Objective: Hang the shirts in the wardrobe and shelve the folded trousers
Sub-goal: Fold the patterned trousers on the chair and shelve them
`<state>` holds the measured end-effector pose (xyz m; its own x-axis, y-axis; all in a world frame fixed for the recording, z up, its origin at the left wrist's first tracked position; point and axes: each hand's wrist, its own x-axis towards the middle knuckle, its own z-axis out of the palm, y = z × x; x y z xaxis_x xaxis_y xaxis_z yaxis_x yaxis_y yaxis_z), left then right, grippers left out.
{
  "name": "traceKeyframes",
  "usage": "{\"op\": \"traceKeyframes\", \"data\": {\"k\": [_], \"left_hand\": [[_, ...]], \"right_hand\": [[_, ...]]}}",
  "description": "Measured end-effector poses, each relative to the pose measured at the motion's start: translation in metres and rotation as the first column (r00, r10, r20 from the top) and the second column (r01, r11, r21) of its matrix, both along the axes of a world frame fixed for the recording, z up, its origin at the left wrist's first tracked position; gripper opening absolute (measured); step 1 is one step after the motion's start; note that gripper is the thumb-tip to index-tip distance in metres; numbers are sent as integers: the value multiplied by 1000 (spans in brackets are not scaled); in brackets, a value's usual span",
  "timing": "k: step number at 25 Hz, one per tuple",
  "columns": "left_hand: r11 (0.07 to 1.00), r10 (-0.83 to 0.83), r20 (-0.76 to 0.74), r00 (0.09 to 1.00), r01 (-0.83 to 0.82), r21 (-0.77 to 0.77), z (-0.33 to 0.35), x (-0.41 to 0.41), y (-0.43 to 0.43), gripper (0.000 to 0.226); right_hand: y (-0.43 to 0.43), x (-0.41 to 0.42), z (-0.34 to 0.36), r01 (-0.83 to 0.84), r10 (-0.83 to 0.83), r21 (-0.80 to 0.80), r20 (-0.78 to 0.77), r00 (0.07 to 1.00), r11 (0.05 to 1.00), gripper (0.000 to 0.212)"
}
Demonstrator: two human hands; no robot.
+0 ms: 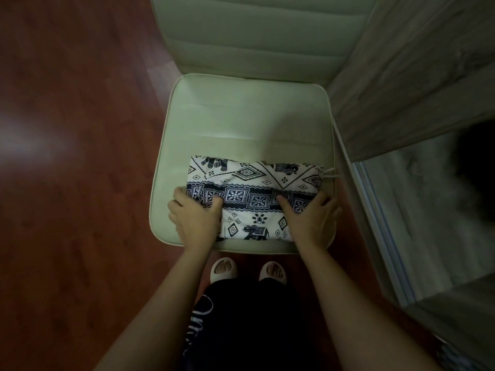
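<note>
A folded pair of white trousers [254, 183] with a navy elephant and diamond print lies on the front half of a pale chair seat [241, 116]. My left hand [194, 216] grips its left end, thumb on top and fingers curled round the edge. At the right end my right hand [312, 216] holds it the same way, thumb on the navy band. A white drawstring [330, 174] sticks out at the right. No shirts are in view.
The chair's padded backrest [254, 36] rises beyond the seat. A grey wood-grain wardrobe panel [415, 76] stands at the right, with its sliding rail [375, 210] close to the chair. Red-brown wood floor [80, 156] spreads to the left. My slippered feet [249, 271] stand before the chair.
</note>
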<state>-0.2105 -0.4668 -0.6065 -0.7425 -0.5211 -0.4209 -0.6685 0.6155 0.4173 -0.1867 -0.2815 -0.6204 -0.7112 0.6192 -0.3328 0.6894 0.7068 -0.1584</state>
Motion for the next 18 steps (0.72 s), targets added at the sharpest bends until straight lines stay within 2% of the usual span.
{"op": "traceKeyframes", "data": {"k": [2, 5, 7, 10, 12, 15, 18], "left_hand": [[999, 32, 55, 998, -34, 36, 1, -4, -3, 63], [998, -23, 140, 990, 16, 54, 0, -14, -9, 51], [996, -60, 140, 988, 51, 70, 7, -17, -11, 47], [981, -191, -4, 982, 191, 24, 34, -15, -7, 41], [966, -258, -131, 957, 257, -25, 66, -24, -1, 38], [953, -298, -292, 909, 299, -43, 147, -51, 6, 36], [947, -303, -427, 852, 319, -34, 251, -83, 14, 37]], "right_hand": [[-4, -1, 2, 10, -11, -59, -17, 1000, 998, 90], [-7, -4, 5, 87, -98, -208, -48, 994, 974, 82], [-7, -4, 16, 91, -109, -235, -64, 992, 968, 74], [-4, -3, 44, 34, -64, -162, -186, 981, 986, 65], [-1, -6, 71, 28, -82, -196, -275, 958, 980, 65], [6, -28, 147, 18, -141, -286, -418, 897, 958, 52], [13, -61, 253, -1, -121, -213, -557, 822, 977, 49]]}}
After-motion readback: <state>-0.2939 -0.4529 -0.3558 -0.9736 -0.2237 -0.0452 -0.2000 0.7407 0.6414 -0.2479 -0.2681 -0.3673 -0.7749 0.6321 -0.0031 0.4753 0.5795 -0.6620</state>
